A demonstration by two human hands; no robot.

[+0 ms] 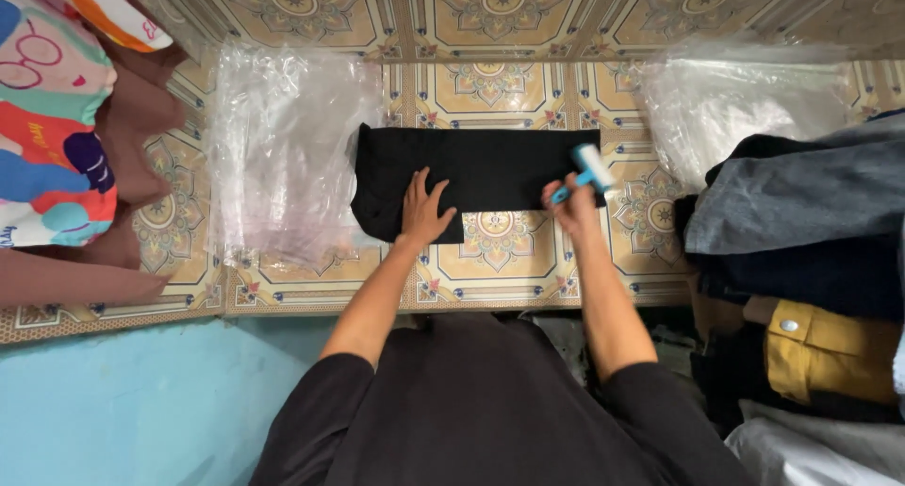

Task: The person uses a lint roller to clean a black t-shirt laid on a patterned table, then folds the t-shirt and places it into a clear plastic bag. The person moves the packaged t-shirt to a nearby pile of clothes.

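Your left hand [424, 213] lies flat on the soft, limp cloth [471, 170]; your right hand [568, 206] clasps the light roller [586, 172] by its handle.

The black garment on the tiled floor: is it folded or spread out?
Folded. The black garment lies as a neat flat rectangle; the left hand presses it while the right hand holds a blue lint roller.

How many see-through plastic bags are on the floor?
2. One clear plastic bag lies left of the folded black cloth; the other plastic bag is far right, behind the clothes pile, which may hide more.
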